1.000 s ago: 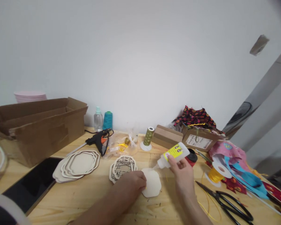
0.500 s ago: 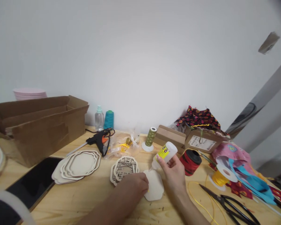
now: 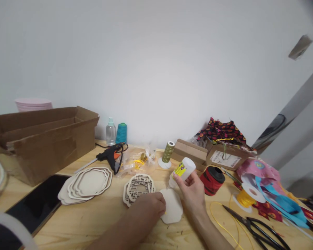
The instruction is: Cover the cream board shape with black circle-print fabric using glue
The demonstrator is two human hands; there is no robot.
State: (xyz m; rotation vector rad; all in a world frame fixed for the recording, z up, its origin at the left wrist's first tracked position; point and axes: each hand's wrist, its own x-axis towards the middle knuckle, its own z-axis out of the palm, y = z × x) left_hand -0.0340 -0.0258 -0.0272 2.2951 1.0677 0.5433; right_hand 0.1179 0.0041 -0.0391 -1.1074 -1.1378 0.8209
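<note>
My right hand (image 3: 193,194) is wrapped round a white glue bottle (image 3: 187,166) with a yellow label. The bottle is tilted, nozzle end down, at the far edge of a thin pale wooden plate (image 3: 172,208) with scalloped corners. Whether the nozzle touches the plate I cannot tell. At the plate's left edge, my left hand (image 3: 152,206) has its fingers closed on the rim, with a small yellow bit by the fingertips. Partly behind that hand lie lattice-cut wooden pieces (image 3: 140,187), stacked and overlapping.
Left are stacked wooden frames (image 3: 90,182), a dark phone-like slab (image 3: 39,205), a glue gun (image 3: 111,158) and a cardboard box (image 3: 57,142). Right lie black scissors (image 3: 253,225), a yellow cord spool (image 3: 246,198), a red-black roll (image 3: 212,180) and fabric scraps (image 3: 273,187). Behind stands a green thread spool (image 3: 168,152).
The glue bottle and my right hand have shifted very slightly left. My left hand stays at the plate's edge.
</note>
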